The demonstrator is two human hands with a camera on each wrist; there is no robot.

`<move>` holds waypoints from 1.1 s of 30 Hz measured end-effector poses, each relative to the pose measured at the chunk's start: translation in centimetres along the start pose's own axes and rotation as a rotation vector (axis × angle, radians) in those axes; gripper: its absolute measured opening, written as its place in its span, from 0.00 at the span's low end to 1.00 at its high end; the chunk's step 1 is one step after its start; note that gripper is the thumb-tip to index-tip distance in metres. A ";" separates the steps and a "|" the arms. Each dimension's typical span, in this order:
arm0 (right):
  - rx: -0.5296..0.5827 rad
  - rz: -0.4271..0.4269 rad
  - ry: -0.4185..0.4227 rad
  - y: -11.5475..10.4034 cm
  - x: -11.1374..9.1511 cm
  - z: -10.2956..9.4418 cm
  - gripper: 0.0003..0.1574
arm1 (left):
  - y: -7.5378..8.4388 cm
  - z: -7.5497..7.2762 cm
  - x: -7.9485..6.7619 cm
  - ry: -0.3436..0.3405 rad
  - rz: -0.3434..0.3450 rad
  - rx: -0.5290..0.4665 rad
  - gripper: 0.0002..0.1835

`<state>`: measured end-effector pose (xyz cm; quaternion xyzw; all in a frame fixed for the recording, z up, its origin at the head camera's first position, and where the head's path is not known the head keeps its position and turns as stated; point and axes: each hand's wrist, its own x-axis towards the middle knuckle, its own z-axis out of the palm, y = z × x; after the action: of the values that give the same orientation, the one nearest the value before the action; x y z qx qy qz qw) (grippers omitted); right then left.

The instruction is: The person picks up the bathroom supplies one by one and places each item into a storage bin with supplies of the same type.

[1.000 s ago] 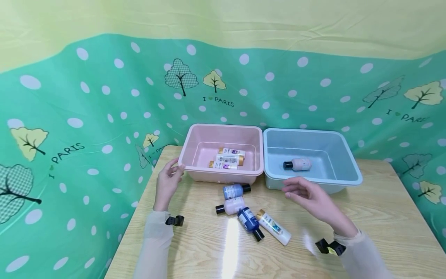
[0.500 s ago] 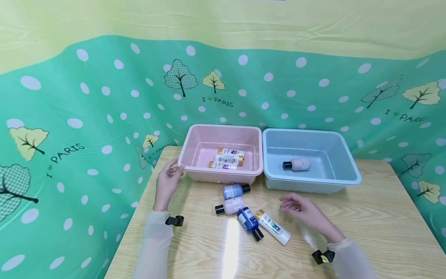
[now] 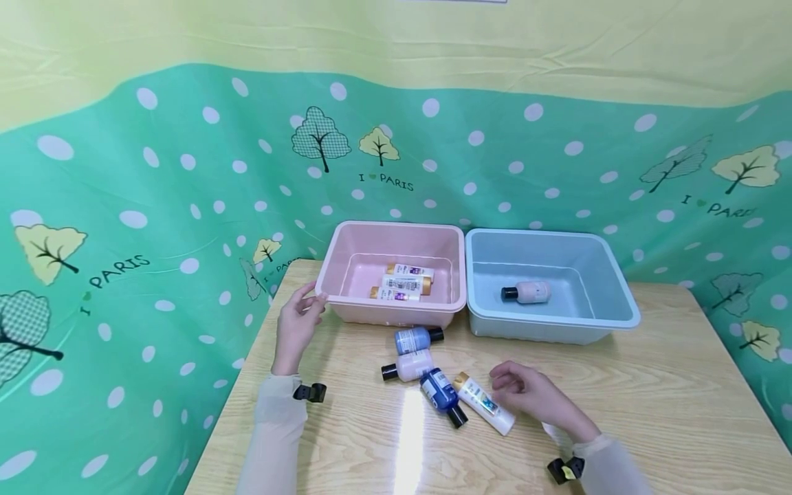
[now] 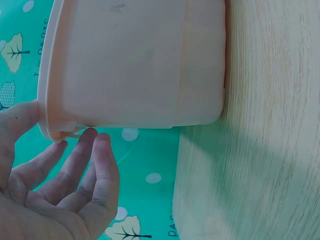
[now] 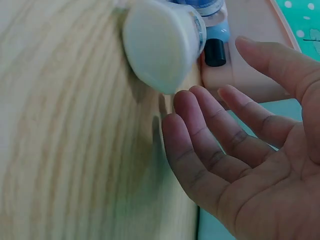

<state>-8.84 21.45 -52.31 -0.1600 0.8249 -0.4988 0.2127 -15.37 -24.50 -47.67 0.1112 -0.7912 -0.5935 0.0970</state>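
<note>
My left hand (image 3: 299, 326) holds the near left corner of a pink bin (image 3: 396, 315). In the left wrist view its thumb lies against the rim and curved fingers (image 4: 102, 160) sit by the corner. My right hand (image 3: 533, 393) hovers just right of a white shampoo bottle with a gold cap (image 3: 487, 405), fingers spread and holding nothing. In the right wrist view the bottle's white end (image 5: 155, 47) is close to the fingertips. Beside it lie a dark blue bottle (image 3: 440, 390), a pale pink bottle (image 3: 416, 365) and a light blue bottle (image 3: 413, 339), all black-capped.
Inside the pink bin lie white gold-capped bottles (image 3: 405, 283). A blue bin (image 3: 551, 328) stands against its right side, with a pink black-capped bottle (image 3: 533, 292) in it. Both bins stand at the back of the wooden table (image 3: 674, 385), before a green patterned cloth (image 3: 526, 151).
My right hand has come down from the blue bin's front rim, toward me and slightly left, to the white shampoo bottle. The left hand has stayed at the pink bin.
</note>
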 end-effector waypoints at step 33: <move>-0.235 0.013 -0.047 -0.8 0.4 2.2 0.29 | 0.0 0.0 -0.1 0.005 0.005 -0.012 0.27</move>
<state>-8.01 19.28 -52.54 -0.1902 0.8734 -0.3934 0.2149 -15.26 -24.46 -47.64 0.1104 -0.7877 -0.5976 0.1012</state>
